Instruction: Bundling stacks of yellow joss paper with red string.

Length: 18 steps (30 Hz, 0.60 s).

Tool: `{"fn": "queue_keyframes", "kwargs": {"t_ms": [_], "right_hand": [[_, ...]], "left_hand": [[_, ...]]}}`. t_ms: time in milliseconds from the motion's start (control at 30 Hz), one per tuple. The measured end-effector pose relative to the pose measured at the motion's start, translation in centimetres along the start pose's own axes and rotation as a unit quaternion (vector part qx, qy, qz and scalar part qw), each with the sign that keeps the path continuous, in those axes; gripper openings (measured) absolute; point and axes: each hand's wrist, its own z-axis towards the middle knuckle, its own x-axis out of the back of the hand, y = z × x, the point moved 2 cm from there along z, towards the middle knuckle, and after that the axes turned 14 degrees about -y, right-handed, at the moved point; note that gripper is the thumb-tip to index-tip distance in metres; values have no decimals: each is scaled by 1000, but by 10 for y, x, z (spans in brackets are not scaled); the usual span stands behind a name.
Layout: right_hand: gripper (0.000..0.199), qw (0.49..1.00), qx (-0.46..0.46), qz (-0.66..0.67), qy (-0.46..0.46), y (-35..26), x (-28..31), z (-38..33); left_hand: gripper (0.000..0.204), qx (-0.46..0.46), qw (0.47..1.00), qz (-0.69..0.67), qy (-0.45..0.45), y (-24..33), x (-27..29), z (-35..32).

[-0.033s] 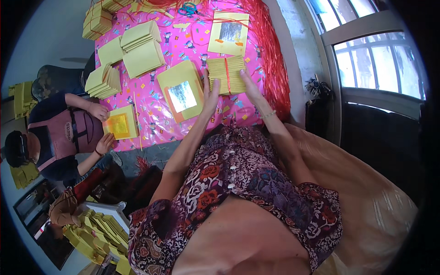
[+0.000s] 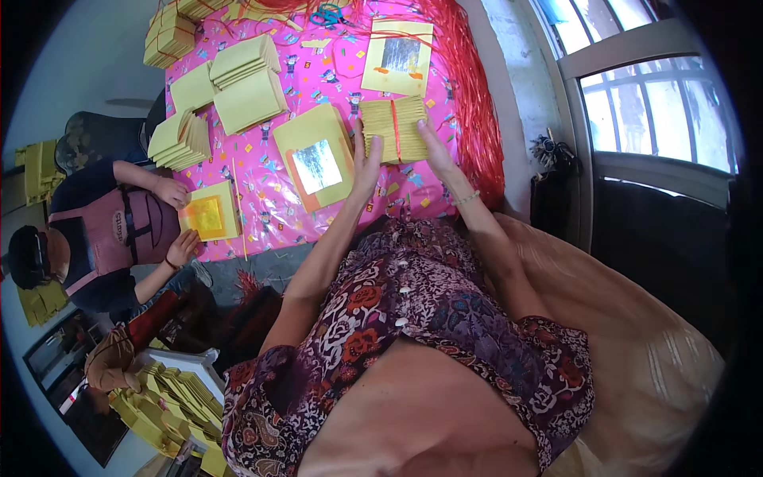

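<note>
A thick bundle of folded yellow paper (image 2: 412, 133) is held between my two hands over the table, with a red plastic strip (image 2: 395, 127) tied round its middle. My left hand (image 2: 366, 165) grips its left side, thumb and fingers pressed to the edge. On the opposite side my right hand (image 2: 439, 153) is closed on the right edge. Left of the bundle lies a stack of yellow paper (image 2: 300, 126) bearing a silver square with an orange border. Just beyond it is another yellow sheet (image 2: 369, 73) with a silver square, crossed by red strands.
Red plastic strands (image 2: 475, 119) hang along the right of the pink patterned table cover (image 2: 262, 203). Blue scissors (image 2: 327, 14) lie at the far edge. Folded yellow paper stacks (image 2: 248, 102) stand to the left. A co-worker (image 2: 119, 230) there handles a yellow sheet with an orange square (image 2: 205, 219).
</note>
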Motion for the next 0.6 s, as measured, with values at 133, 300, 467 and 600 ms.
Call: {"fn": "queue_keyframes", "kwargs": {"t_ms": [133,300,467,600], "right_hand": [[72,999,-33,11,20,-15,2,4],[72,993,-31,-87,80,-40,9,27],[64,992,-46,-113,24,-36,8,39],[65,997,-28,-77,3,-29,12,35]], "left_hand": [[75,1,1000,-18,-18,6,-1,0],[79,30,997,31,64,14,10,23],[78,38,995,89,-2,18,12,46],[77,39,997,64,-27,16,13,42]]}}
